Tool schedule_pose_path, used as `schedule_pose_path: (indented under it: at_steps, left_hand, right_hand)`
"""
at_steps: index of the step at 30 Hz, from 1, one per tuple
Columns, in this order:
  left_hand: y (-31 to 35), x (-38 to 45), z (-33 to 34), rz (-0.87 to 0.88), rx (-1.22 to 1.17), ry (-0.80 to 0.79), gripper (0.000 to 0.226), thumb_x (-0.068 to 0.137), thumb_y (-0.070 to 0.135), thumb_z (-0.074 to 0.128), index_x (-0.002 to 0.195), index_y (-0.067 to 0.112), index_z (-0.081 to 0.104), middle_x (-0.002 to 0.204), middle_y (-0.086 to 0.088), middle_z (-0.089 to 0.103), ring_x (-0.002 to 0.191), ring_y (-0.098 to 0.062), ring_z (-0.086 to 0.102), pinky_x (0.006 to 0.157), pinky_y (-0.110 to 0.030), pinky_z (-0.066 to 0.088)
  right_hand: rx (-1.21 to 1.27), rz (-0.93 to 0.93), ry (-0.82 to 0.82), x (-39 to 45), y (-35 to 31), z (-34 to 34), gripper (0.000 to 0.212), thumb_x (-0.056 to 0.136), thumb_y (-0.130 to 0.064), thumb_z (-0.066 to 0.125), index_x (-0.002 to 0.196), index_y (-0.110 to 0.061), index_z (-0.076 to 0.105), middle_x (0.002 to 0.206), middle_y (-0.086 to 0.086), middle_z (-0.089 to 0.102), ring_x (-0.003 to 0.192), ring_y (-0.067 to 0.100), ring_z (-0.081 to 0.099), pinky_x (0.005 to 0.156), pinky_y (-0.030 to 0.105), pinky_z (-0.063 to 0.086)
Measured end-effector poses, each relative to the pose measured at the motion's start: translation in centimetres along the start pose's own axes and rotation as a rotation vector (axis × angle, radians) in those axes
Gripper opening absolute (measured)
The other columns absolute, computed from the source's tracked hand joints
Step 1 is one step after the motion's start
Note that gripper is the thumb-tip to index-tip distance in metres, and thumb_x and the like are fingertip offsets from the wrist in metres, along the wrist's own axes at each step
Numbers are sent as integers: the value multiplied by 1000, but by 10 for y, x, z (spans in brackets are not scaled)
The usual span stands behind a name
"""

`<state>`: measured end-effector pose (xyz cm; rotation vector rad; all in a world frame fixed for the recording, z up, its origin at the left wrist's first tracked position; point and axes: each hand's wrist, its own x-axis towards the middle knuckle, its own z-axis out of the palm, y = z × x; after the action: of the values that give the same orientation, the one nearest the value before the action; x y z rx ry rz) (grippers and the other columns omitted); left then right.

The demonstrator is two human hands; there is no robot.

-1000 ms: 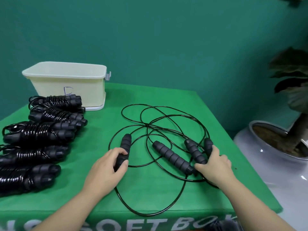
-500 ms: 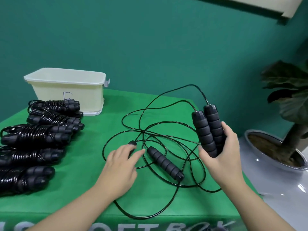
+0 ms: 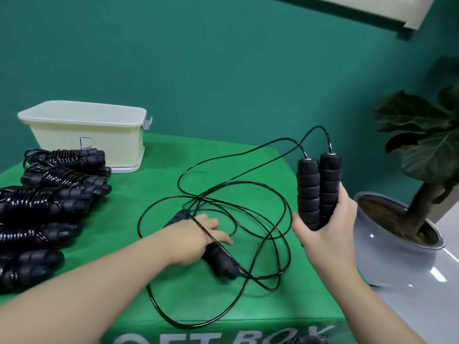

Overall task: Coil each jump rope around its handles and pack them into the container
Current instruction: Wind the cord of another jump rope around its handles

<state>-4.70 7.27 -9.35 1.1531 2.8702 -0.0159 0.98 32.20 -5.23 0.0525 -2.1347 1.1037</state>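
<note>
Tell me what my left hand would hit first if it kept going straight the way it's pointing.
Likely the loose rope loops on the table just past the left hand; further on, the right hand, though depth is unclear.

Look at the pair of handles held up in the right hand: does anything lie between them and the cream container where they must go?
Yes. The container sits at the table's far left, with its lid closed on top. Loose rope loops and the left hand lie between it and the handles in the right hand.
</note>
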Motion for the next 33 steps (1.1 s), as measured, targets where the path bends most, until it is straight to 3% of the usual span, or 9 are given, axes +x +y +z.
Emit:
schedule_pose_path:
  at_steps: [6, 9, 13, 16, 20, 22, 24, 27, 33]
  left_hand:
    - [-15, -32, -1, -63, 155, -54, 30, 85, 21, 50, 109, 34, 61, 126, 6, 36, 124, -15, 27, 98, -32, 30]
    - [-23, -32, -12, -204, 164, -41, 23, 81, 19, 52, 94, 24, 69, 119, 7, 49, 118, -14, 41, 98, -30, 34]
    - [-29, -23, -28, -488, -455, 48, 29, 74, 10, 44, 79, 23, 70, 88, 7, 65, 86, -14, 58, 81, -21, 46]
    - [-27, -12, -34, -539, -748, 117, 21, 71, 39, 43, 68, 22, 54, 71, 1, 54, 72, -19, 50, 69, -28, 38]
    - [-16, 4, -28, -645, -674, 157, 49, 90, 64, 36, 81, 19, 49, 80, -2, 52, 73, -19, 49, 68, -28, 35]
    - [-12, 13, -22, -666, -520, 199, 50, 90, 58, 46, 79, 10, 55, 76, -6, 56, 72, -24, 55, 63, -29, 38]
    - [-12, 23, -14, -641, -399, 240, 40, 90, 45, 54, 104, 9, 63, 98, -10, 63, 99, -28, 59, 80, -32, 47]
    - [-12, 35, -6, -551, -301, 201, 47, 93, 35, 50, 136, 18, 45, 131, -8, 50, 125, -28, 41, 103, -42, 39]
    - [-11, 63, 5, -467, -249, 73, 57, 98, 43, 39, 150, 31, 19, 153, 0, 29, 140, -23, 21, 111, -46, 27]
  right_hand:
    - [91, 54, -88, -15, 2, 8, 33, 59, -10, 67, 80, -23, 45, 78, 9, 47, 66, 18, 39, 57, 26, 34]
    - [88, 64, -98, -20, -1, 7, 37, 61, -8, 68, 84, -26, 46, 80, 7, 51, 67, 18, 45, 58, 29, 38]
    - [119, 104, -65, -24, -4, 1, 59, 68, 2, 72, 95, -42, 44, 90, -8, 57, 75, 10, 55, 65, 26, 44]
    - [111, 88, -69, -23, -3, -2, 59, 68, 2, 71, 92, -45, 44, 84, -12, 57, 70, 7, 54, 62, 22, 45]
    - [92, 70, -66, -24, 1, -2, 53, 65, 3, 69, 88, -39, 47, 78, -11, 55, 65, 8, 51, 60, 26, 43]
    - [73, 70, -65, -24, 3, -2, 56, 63, 3, 69, 88, -43, 47, 82, -14, 55, 69, 10, 52, 61, 25, 44]
    - [63, 75, -78, -24, 9, -3, 53, 60, -1, 68, 89, -40, 48, 80, -15, 56, 69, 9, 51, 60, 23, 43]
    - [12, 116, -107, -23, 27, -4, 43, 54, -12, 63, 91, -31, 50, 81, -6, 58, 70, 17, 51, 59, 30, 43]
    - [45, 286, -143, -32, 68, 9, 44, 62, -2, 68, 88, -30, 46, 88, -4, 62, 82, 24, 61, 65, 28, 46]
